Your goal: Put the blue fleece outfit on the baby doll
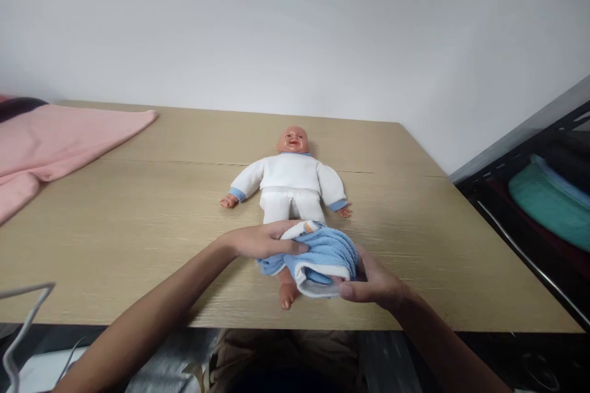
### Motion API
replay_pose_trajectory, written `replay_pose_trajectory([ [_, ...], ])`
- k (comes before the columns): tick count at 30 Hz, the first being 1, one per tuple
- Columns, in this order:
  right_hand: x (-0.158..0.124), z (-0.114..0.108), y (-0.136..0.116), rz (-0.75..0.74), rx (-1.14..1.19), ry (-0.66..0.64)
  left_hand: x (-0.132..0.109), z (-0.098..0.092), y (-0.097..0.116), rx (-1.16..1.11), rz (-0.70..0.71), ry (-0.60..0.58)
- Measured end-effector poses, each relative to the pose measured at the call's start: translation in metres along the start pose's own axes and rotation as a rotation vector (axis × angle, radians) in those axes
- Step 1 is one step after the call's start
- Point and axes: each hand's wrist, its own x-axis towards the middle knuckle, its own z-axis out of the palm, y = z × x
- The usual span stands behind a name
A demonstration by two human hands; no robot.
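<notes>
A baby doll lies face up on the wooden table, dressed in a white top with blue cuffs and white trousers. Bunched blue fabric with white trim covers its lower legs; one bare foot sticks out below. My left hand grips the upper left part of the fabric, thumb on top. My right hand holds the right side of the fabric near its white-edged opening, thumb in front and the other fingers partly hidden behind. The doll's other foot is not visible.
Pink cloth lies at the table's left. A dark rack with a teal item stands beyond the right edge. A white wall rises behind the table. A pale curved rod or cable is at the lower left.
</notes>
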Motion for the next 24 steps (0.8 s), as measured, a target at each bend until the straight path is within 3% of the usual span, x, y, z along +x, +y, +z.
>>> replay_pose_trajectory([
  [2, -0.002, 0.009, 0.0, 0.009, -0.127, 0.155, -0.001, 0.007, 0.006, -0.023, -0.013, 0.011],
  [6, -0.003, 0.017, 0.01, -0.049, -0.489, 0.605, 0.002, 0.022, 0.009, -0.011, -0.027, 0.075],
  [8, -0.004, 0.016, 0.013, -0.085, -0.636, 0.715, 0.005, 0.029, 0.008, 0.055, -0.05, 0.156],
  [14, -0.017, 0.03, 0.02, 0.079, -0.703, 0.731, 0.013, 0.047, 0.003, 0.469, -0.121, 0.399],
  [19, -0.028, 0.059, 0.053, 0.178, -0.657, 0.798, 0.018, 0.054, -0.01, 0.868, -0.092, 0.364],
  [24, -0.039, 0.058, 0.078, 0.163, -0.832, 0.81, 0.014, 0.062, -0.011, 1.061, -0.228, 0.289],
])
